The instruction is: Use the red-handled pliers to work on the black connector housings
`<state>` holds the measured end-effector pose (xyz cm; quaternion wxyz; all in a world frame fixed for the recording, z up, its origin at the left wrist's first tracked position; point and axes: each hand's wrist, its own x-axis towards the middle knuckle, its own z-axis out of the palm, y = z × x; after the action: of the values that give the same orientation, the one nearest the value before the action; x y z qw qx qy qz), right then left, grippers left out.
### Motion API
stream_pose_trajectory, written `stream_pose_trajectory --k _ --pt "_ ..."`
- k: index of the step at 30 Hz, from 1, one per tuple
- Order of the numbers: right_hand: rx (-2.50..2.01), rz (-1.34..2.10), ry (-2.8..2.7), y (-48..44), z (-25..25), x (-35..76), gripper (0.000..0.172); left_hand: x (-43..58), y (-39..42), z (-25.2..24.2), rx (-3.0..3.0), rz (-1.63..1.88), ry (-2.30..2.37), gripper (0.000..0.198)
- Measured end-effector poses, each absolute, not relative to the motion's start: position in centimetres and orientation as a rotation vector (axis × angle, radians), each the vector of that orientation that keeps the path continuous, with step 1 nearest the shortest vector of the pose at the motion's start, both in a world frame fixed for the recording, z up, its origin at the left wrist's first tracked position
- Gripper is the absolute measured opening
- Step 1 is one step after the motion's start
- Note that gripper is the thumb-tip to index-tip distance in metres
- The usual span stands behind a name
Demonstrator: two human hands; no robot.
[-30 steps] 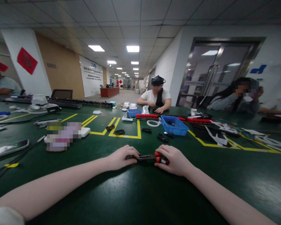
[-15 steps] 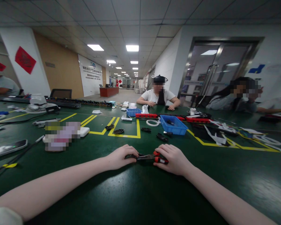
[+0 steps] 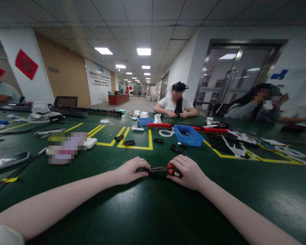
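Observation:
My left hand point(image 3: 131, 170) rests on the green table point(image 3: 153, 211) with its fingers curled over a small black part point(image 3: 140, 169) pinned under the fingertips. My right hand point(image 3: 188, 172) is closed round the red-and-black handles of a pair of pliers point(image 3: 165, 169). The pliers' metal jaws point left and meet the black part between my two hands. Both forearms lie flat on the table towards me.
A blue bin point(image 3: 192, 135), a white tape ring point(image 3: 165, 133), red strips point(image 3: 159, 125) and small black parts point(image 3: 175, 148) lie beyond my hands inside yellow floor-tape lines. A phone point(image 3: 7, 161) lies at left. A person point(image 3: 177, 105) sits opposite; others sit at right and far left.
My hands and the pliers have stayed in place. The person opposite has sat up and drawn both hands together in front of them.

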<state>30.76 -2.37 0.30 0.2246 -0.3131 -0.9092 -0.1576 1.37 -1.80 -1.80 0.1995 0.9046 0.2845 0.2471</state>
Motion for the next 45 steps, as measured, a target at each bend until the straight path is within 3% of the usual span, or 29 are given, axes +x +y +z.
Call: stream_pose_trajectory --k 12,25,45 --pt "-0.822 -0.525 -2.497 -2.49 0.28 30.72 0.034 1.36 -2.05 -1.49 2.549 0.684 0.786 0.015" --pt "-0.898 -0.416 -2.540 -2.59 0.57 30.67 0.031 1.57 -2.45 -1.58 2.485 0.732 0.894 0.041" --pt "-0.994 -0.237 -2.531 -2.31 0.54 30.82 0.030 1.56 -2.50 -1.44 2.477 0.734 0.873 0.035"
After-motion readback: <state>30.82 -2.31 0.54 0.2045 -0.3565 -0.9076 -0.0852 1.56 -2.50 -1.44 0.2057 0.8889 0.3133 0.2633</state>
